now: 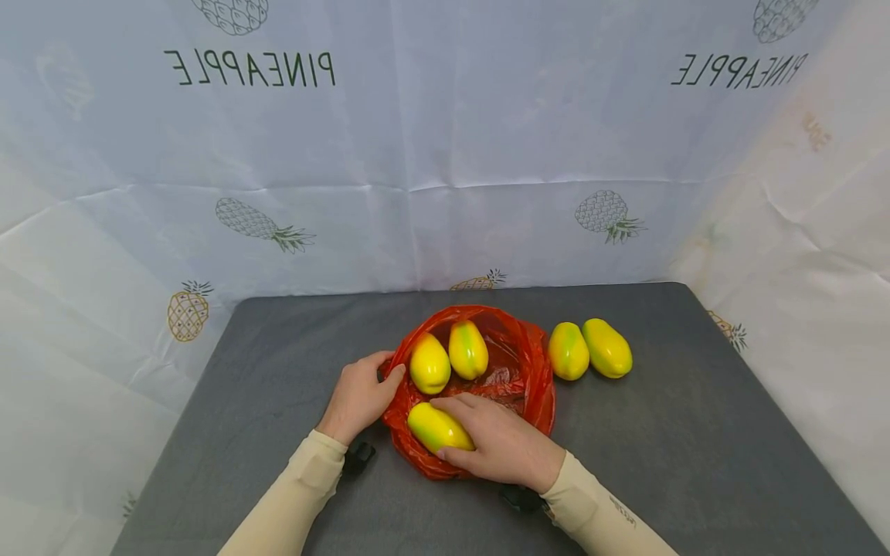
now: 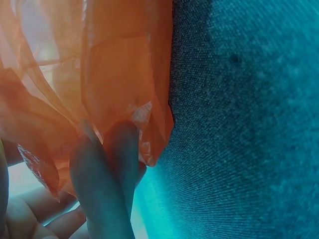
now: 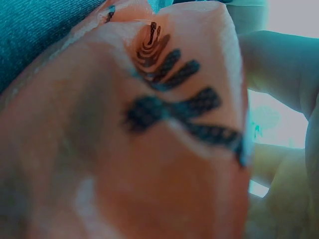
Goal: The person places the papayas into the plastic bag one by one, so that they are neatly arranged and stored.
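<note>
We see the left hand (image 1: 356, 395) pinching the red plastic bag (image 1: 540, 376) by its rim; the right hand (image 1: 506, 442) grips a glossy yellow-green oval fruit (image 1: 436, 426) inside its near edge. If the left pinch loosens, we think the soft rim may collapse.

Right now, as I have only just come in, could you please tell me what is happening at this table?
A person's left hand holds the left edge of an open red plastic bag, while the right hand grips a yellow-green fruit at the near side of its opening. Two similar fruits lie in the bag. Two others are outside, on the dark table to its right.
</note>
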Demonstrator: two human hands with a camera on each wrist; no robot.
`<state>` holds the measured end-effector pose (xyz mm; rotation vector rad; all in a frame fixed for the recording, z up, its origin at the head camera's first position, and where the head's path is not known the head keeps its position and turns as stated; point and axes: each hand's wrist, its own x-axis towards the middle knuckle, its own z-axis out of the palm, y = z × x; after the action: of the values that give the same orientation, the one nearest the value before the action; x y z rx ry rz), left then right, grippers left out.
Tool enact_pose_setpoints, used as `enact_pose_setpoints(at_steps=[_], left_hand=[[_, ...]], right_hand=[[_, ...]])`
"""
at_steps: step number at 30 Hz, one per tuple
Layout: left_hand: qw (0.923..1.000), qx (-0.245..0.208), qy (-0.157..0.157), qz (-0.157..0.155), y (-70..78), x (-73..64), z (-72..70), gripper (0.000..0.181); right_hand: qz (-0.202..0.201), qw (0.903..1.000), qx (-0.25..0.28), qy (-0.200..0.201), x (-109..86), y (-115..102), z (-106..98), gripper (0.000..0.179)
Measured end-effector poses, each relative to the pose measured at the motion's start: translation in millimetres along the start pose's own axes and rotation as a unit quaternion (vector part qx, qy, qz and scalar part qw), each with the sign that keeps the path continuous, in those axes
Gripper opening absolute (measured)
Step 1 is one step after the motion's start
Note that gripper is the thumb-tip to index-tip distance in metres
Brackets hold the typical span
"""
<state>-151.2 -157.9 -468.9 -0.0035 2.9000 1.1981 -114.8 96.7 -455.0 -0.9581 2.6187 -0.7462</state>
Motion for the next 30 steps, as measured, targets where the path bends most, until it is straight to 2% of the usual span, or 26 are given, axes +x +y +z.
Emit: enact_pose_setpoints(at_steps=[7,14,22,26,30], left_hand=[[1.0000,0.000,-0.001,0.004,0.2,-0.1,1.1,0.042],[0.9999,0.008,0.010,0.011,-1.0,-0.9,2.2,0.040],[0.9999,0.007,0.003,0.013,-1.5,0.9,2.6,0.040],[0.9999,0.002,0.001,0.010,-2.5,1.3,2.3,0.039],[1.0000,-0.007,0.001,0.006,-3.5,0.5,1.1,0.039]], right_hand=[[0.003,1.0000,0.004,0.000,-0.8,0.5,-0.5,0.063],[-0.011,0.9999,0.004,-0.002,2.4,-2.8,3.8,0.064],[-0.007,0.9999,0.008,-0.001,1.2,-0.3,4.4,0.067],[0.002,0.9998,0.020,-0.003,-2.0,0.3,-2.8,0.071],[0.001,0.9995,0.032,0.010,-7.6,2.1,-21.6,0.069]])
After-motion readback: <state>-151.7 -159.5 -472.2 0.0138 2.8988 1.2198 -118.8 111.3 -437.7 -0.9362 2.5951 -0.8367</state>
